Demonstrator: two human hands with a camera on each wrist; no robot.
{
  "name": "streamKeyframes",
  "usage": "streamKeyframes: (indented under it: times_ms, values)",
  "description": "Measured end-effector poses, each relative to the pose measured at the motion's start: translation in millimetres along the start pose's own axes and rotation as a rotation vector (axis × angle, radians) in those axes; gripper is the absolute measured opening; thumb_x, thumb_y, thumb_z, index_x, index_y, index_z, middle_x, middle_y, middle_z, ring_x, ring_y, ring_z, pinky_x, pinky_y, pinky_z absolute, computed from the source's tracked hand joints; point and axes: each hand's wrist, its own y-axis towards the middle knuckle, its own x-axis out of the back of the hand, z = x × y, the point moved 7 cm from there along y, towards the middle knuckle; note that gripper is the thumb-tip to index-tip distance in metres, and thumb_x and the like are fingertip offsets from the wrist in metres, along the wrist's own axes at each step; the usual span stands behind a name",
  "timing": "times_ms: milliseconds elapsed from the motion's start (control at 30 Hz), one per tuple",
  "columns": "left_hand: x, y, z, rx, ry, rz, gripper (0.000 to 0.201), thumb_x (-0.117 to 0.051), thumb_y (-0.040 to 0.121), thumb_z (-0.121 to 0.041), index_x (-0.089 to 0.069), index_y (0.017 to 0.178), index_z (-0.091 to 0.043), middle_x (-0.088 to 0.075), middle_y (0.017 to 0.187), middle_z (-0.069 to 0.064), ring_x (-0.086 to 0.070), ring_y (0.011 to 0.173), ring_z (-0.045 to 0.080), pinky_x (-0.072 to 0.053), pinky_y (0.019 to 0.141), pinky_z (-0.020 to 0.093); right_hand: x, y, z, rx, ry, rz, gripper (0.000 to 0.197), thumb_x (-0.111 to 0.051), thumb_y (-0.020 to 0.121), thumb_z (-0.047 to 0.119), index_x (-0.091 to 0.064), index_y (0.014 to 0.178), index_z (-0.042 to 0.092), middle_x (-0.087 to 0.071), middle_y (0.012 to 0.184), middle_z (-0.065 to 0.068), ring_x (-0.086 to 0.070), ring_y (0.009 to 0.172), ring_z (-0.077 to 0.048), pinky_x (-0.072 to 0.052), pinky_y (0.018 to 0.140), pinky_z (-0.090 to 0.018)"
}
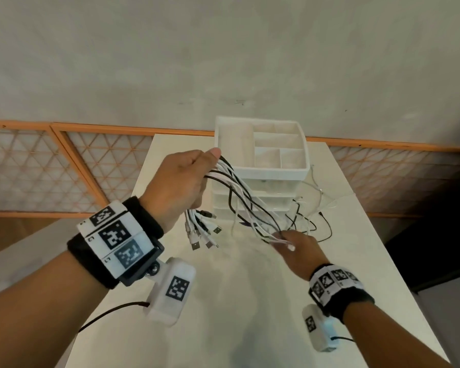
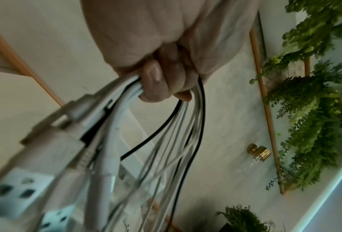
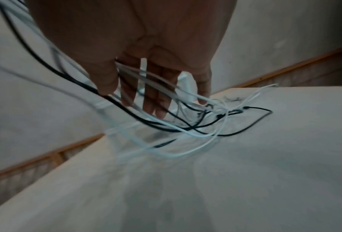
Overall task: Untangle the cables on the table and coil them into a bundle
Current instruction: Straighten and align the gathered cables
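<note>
My left hand (image 1: 181, 179) is raised above the white table (image 1: 223, 301) and grips a bundle of white and black cables (image 1: 239, 192) in its fist. Their USB plugs (image 1: 202, 235) dangle below that hand and fill the lower left of the left wrist view as blurred plugs (image 2: 17, 185). From the left hand (image 2: 166, 78) the cables (image 2: 186, 125) slope down to the right. Lower and to the right, my right hand (image 1: 295, 248) holds them between thumb and nearly straight fingers (image 3: 146, 87). Beyond it the cables (image 3: 186, 125) trail loosely onto the table (image 3: 245, 172).
A white drawer organizer (image 1: 271, 172) with open top compartments stands at the table's far middle, just behind the cables. Loose cable ends (image 1: 316, 221) lie to its right. A grey wall with an orange-framed lattice runs behind. The floor drops away on both sides.
</note>
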Motion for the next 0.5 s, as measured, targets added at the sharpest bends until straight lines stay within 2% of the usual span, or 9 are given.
streamKeyframes:
  times_ms: [100, 167, 233, 267, 300, 333, 400, 467, 500]
  values:
    - [4.8, 6.4, 5.5, 0.009, 0.148, 0.012, 0.051, -0.055, 0.098, -0.037, -0.03, 0.057, -0.018, -0.021, 0.048, -0.005, -0.015, 0.041, 0.015, -0.02, 0.043, 0.021, 31.1, 18.9, -6.2, -0.098, -0.085, 0.011, 0.033, -0.047, 0.097, 0.04, -0.072, 0.109, 0.023, -0.072, 0.113, -0.011, -0.065, 0.109, -0.032, -0.045, 0.088, -0.031]
    - [7.6, 11.6, 18.0, 0.021, 0.449, 0.027, 0.052, -0.051, 0.099, -0.04, -0.044, 0.057, -0.01, -0.027, 0.049, 0.001, -0.024, 0.041, 0.019, -0.025, 0.048, 0.027, 75.8, 24.8, 10.4, -0.123, 0.071, -0.19, 0.035, -0.043, 0.093, 0.036, -0.071, 0.109, 0.023, -0.072, 0.109, -0.012, -0.066, 0.102, -0.032, -0.045, 0.082, -0.029]
    - [15.6, 13.4, 32.7, 0.036, 0.716, -0.025, 0.055, -0.045, 0.101, -0.041, -0.046, 0.059, -0.005, -0.032, 0.049, 0.003, -0.034, 0.048, 0.026, -0.028, 0.056, 0.033, 126.9, 16.9, 31.0, -0.032, 0.269, -0.513, 0.015, -0.057, 0.094, 0.023, -0.07, 0.103, 0.025, -0.072, 0.1, -0.004, -0.064, 0.087, -0.02, -0.044, 0.075, -0.024]
    - [21.4, 15.0, 37.0, 0.033, 0.754, -0.086, 0.056, -0.044, 0.101, -0.041, -0.044, 0.059, -0.005, -0.034, 0.05, 0.004, -0.038, 0.053, 0.028, -0.03, 0.059, 0.034, 147.8, 6.5, 42.3, 0.041, 0.288, -0.648, 0.004, -0.065, 0.092, 0.025, -0.068, 0.094, 0.026, -0.07, 0.092, 0.0, -0.061, 0.079, -0.013, -0.044, 0.07, -0.021]
    - [28.4, 17.9, 38.7, 0.03, 0.718, -0.159, 0.055, -0.045, 0.101, -0.042, -0.048, 0.061, -0.003, -0.036, 0.051, 0.005, -0.04, 0.055, 0.029, -0.032, 0.06, 0.034, 159.3, -2.0, 50.6, 0.119, 0.224, -0.742, 0.011, -0.069, 0.089, 0.033, -0.066, 0.085, 0.023, -0.067, 0.082, 0.003, -0.058, 0.072, -0.009, -0.044, 0.065, -0.019]
    - [37.7, 21.4, 37.9, 0.039, 0.599, -0.253, 0.053, -0.046, 0.1, -0.042, -0.054, 0.066, -0.002, -0.038, 0.052, 0.005, -0.042, 0.056, 0.028, -0.035, 0.059, 0.033, 160.3, -5.8, 55.3, 0.156, 0.098, -0.748, 0.024, -0.069, 0.088, 0.04, -0.064, 0.076, 0.019, -0.064, 0.073, 0.002, -0.058, 0.067, -0.012, -0.045, 0.063, -0.022]
    - [56.8, 27.1, 26.8, 0.055, 0.234, -0.424, 0.043, -0.05, 0.098, -0.04, -0.056, 0.067, -0.009, -0.037, 0.053, 0.002, -0.038, 0.05, 0.025, -0.036, 0.05, 0.029, 130.2, 3.2, 33.6, 0.04, -0.295, -0.522, 0.035, -0.06, 0.089, 0.047, -0.067, 0.073, 0.016, -0.066, 0.071, -0.006, -0.064, 0.073, -0.028, -0.05, 0.072, -0.034]
    - [63.8, 31.6, 9.2, 0.031, -0.065, -0.451, 0.042, -0.052, 0.097, -0.036, -0.045, 0.06, -0.018, -0.032, 0.049, -0.003, -0.028, 0.041, 0.016, -0.027, 0.042, 0.023, 77.0, 4.5, -16.9, -0.195, -0.586, -0.145, 0.036, -0.053, 0.091, 0.052, -0.071, 0.092, 0.021, -0.07, 0.097, -0.007, -0.062, 0.103, -0.033, -0.048, 0.088, -0.043]
    - [61.3, 32.5, 1.2, 0.002, -0.131, -0.422, 0.043, -0.053, 0.097, -0.036, -0.041, 0.059, -0.021, -0.029, 0.046, -0.004, -0.023, 0.039, 0.014, -0.023, 0.041, 0.022, 51.2, 0.2, -38.4, -0.268, -0.615, 0.002, 0.038, -0.05, 0.092, 0.055, -0.07, 0.098, 0.023, -0.068, 0.107, -0.006, -0.059, 0.111, -0.032, -0.048, 0.091, -0.043]
